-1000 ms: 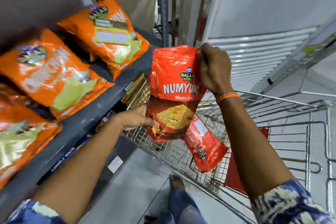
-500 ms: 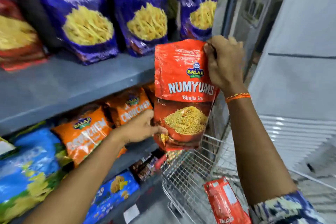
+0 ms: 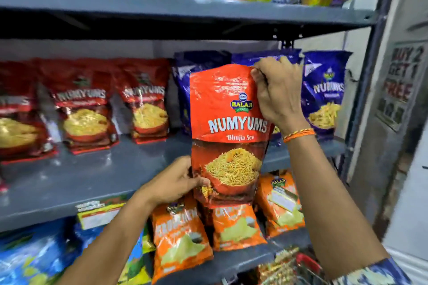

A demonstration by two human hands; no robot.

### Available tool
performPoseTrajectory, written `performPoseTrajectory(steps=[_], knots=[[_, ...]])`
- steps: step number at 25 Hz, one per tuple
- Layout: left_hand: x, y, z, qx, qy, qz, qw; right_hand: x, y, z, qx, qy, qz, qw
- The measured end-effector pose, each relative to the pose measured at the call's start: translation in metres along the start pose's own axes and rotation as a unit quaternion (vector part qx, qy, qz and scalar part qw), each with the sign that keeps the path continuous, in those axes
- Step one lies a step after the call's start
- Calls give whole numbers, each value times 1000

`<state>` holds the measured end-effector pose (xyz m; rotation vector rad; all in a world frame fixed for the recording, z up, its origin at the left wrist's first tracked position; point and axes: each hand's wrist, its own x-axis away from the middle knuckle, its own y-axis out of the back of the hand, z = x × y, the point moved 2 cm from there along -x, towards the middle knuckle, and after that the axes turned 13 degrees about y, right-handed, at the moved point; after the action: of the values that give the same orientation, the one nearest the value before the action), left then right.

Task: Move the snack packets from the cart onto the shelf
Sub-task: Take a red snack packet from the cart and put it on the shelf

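Snack packet [image 3: 228,122] upright, both hands gripping, shelf [image 3: 92,176]

Blurred door poster [image 3: 399,83], lower print illegible

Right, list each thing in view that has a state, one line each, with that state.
Red Numyums Bhujia Sev foil packet: sealed, upright, held in front of the shelf, not yet on it.
Left hand: gripping the packet's lower left edge.
Right hand: pinching its top right corner.
Red Numyums packets on the grey metal middle shelf: standing upright in a row.
Blue Numyums packets: upright at the back.
Orange crunchy-snack packets: leaning on the lower shelf.
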<state>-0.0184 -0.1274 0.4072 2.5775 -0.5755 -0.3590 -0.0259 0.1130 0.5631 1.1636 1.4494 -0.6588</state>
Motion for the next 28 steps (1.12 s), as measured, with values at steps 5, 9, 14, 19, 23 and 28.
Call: performPoseTrajectory(steps=[5,9,14,19,23,28], knots=[[25,44,-4,30,10,-56,998,-45,-19,36,-38,31,-13,999],[43,79,-8,40,12,-79,996,-75,-34,61,-76,52,-30,995],[50,120,10,43,28,-122,991,-99,-63,89,-133,60,-17,989],[44,151,46,80,74,-178,978,-113,-108,115,-132,52,42,989],[28,171,64,100,81,-210,969,-125,-140,123,-142,37,96,984],[-13,188,83,132,98,-214,963,-137,-184,114,-150,43,177,972]])
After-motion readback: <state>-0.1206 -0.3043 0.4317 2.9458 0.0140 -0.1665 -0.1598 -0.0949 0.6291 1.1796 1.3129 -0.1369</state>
